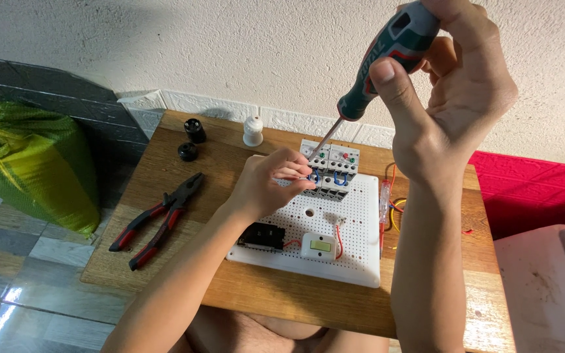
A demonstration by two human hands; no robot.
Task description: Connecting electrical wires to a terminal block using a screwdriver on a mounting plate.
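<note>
Right hand (456, 91) grips a green-handled screwdriver (374, 68), its tip hidden behind the white relay block (331, 171); left hand (273, 183) pinches a blue wire (314, 176), fingertips partly obscured.

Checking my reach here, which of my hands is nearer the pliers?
Left. The left hand is at the breaker block, just right of the pliers; the right hand is raised high, holding the screwdriver.

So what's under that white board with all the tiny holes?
The white perforated board lies flat on a wooden table; wood shows all round its edges. A black block and a white switch sit on top. Whatever lies directly beneath the board is covered.
</note>
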